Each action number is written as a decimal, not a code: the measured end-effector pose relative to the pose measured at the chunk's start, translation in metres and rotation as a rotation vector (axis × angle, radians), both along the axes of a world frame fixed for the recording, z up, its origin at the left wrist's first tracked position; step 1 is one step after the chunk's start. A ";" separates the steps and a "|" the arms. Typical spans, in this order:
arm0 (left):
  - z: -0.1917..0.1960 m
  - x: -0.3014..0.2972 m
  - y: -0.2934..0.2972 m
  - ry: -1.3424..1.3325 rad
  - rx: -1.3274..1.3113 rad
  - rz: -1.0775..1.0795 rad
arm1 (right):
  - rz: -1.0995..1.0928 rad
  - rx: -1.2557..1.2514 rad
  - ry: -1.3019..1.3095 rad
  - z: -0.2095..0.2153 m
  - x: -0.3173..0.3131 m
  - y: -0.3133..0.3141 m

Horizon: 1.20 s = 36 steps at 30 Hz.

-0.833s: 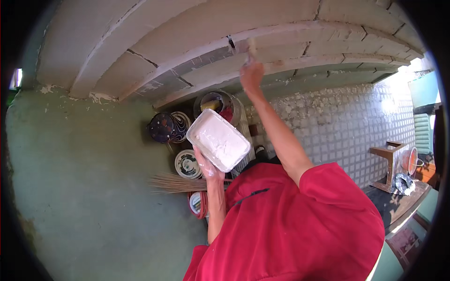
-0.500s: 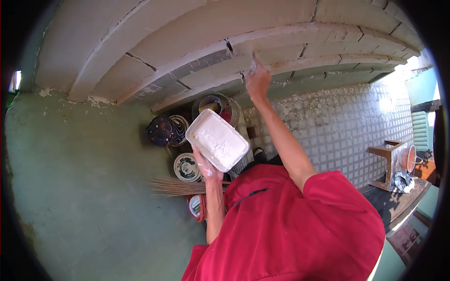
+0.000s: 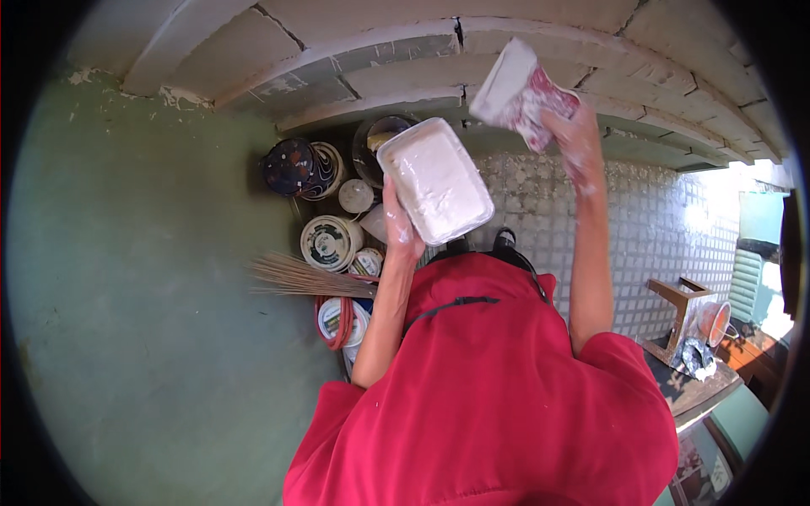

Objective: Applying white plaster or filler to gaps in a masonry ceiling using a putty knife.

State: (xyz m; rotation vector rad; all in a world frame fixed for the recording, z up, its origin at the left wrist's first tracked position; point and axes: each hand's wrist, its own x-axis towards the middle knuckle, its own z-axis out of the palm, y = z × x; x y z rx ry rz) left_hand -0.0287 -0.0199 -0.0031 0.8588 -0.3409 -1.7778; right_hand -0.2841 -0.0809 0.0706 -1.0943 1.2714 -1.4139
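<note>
The left hand (image 3: 401,229) cups a white-filled tub (image 3: 461,230) by its left edge (long axis slanting near-right), the right hand (image 3: 578,139) curled round a red-and-white tool (image 3: 511,86) beyond the tub's right edge.

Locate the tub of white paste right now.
Head view, just above and right of centre: the tub is in the left grip, up and right of the round white container, left of the red-and-white tool.
</note>
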 end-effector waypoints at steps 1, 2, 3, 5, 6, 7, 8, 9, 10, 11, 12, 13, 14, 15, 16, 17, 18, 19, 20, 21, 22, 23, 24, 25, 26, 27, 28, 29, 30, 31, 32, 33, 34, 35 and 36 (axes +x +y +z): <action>-0.001 -0.007 -0.002 0.022 0.000 -0.021 | -0.002 0.008 0.005 0.011 -0.001 0.011; -0.003 -0.012 -0.009 0.046 -0.011 -0.041 | 0.071 0.082 0.103 0.020 0.000 0.017; -0.006 -0.016 -0.012 0.031 0.000 -0.061 | 0.140 0.164 0.199 0.026 0.002 0.024; -0.009 -0.027 -0.017 0.060 -0.001 -0.083 | 0.206 0.139 0.360 0.029 0.008 0.033; -0.009 -0.033 -0.018 0.084 -0.008 -0.101 | 0.277 0.106 0.517 0.031 0.010 0.036; -0.009 -0.038 -0.020 0.095 -0.014 -0.125 | 0.299 0.195 0.614 0.035 0.010 0.037; -0.007 -0.044 -0.022 0.101 -0.008 -0.131 | 0.294 0.204 0.617 0.032 0.009 0.037; -0.005 -0.049 -0.025 0.085 -0.011 -0.145 | 0.290 0.199 0.658 0.029 0.008 0.036; -0.003 -0.054 -0.026 0.070 -0.016 -0.158 | 0.287 0.193 0.698 0.027 0.008 0.036; -0.001 -0.059 -0.028 0.048 -0.022 -0.171 | 0.283 0.199 0.702 0.027 0.009 0.036; -0.001 -0.063 -0.029 0.053 -0.019 -0.175 | 0.271 0.158 0.738 0.027 0.011 0.035; -0.002 -0.067 -0.030 0.060 -0.012 -0.191 | 0.261 0.117 0.774 0.027 0.011 0.035; -0.002 -0.071 -0.031 0.067 -0.005 -0.206 | 0.258 0.120 0.777 0.027 0.010 0.035; -0.002 -0.075 -0.031 0.071 -0.005 -0.209 | 0.267 0.157 0.778 0.025 0.008 0.035; -0.001 -0.079 -0.032 0.070 -0.016 -0.231 | 0.276 0.194 0.778 0.022 0.006 0.035; -0.001 -0.083 -0.032 0.068 -0.027 -0.254 | 0.272 0.195 0.780 0.018 0.004 0.034; -0.001 -0.086 -0.032 0.069 -0.028 -0.257 | 0.281 0.214 0.750 0.013 0.001 0.033; -0.001 -0.090 -0.032 0.054 -0.024 -0.260 | 0.289 0.231 0.720 0.009 -0.001 0.033; -0.001 -0.092 -0.032 0.036 -0.019 -0.262 | 0.289 0.232 0.719 0.007 -0.002 0.032; -0.002 -0.093 -0.032 0.035 -0.018 -0.262 | 0.275 0.242 0.716 0.005 -0.002 0.032; -0.004 -0.095 -0.032 0.029 -0.021 -0.260 | 0.261 0.252 0.713 0.002 -0.003 0.031; -0.003 -0.098 -0.032 0.026 -0.025 -0.263 | 0.256 0.253 0.713 -0.002 -0.006 0.032; -0.002 -0.100 -0.033 0.026 -0.025 -0.269 | 0.256 0.234 0.706 -0.007 -0.009 0.032; -0.001 -0.101 -0.033 0.027 -0.015 -0.271 | 0.256 0.215 0.699 -0.011 -0.011 0.032; 0.000 -0.103 -0.033 0.026 -0.005 -0.272 | 0.253 0.216 0.697 -0.015 -0.013 0.031; -0.001 -0.105 -0.033 0.026 -0.005 -0.275 | 0.260 0.194 0.659 -0.018 -0.014 0.030; -0.004 -0.106 -0.034 0.020 -0.017 -0.285 | 0.267 0.172 0.622 -0.019 -0.016 0.029; -0.006 -0.108 -0.035 0.013 -0.030 -0.294 | 0.266 0.172 0.620 -0.019 -0.016 0.028; -0.008 -0.109 -0.035 0.012 -0.031 -0.296 | 0.276 0.200 0.580 -0.019 -0.016 0.027; -0.010 -0.111 -0.036 0.008 -0.035 -0.294 | 0.286 0.228 0.538 -0.018 -0.016 0.026; -0.010 -0.112 -0.036 0.003 -0.038 -0.294 | 0.282 0.228 0.537 -0.021 -0.019 0.025; -0.011 -0.113 -0.036 0.002 -0.039 -0.297 | 0.323 0.246 0.490 -0.025 -0.024 0.023; -0.011 -0.114 -0.037 0.013 -0.040 -0.307 | 0.364 0.264 0.443 -0.028 -0.028 0.023; -0.010 -0.116 -0.038 0.024 -0.041 -0.317 | 0.361 0.263 0.441 -0.028 -0.031 0.023; -0.010 -0.117 -0.038 0.022 -0.043 -0.320 | 0.350 0.274 0.341 -0.027 -0.033 0.024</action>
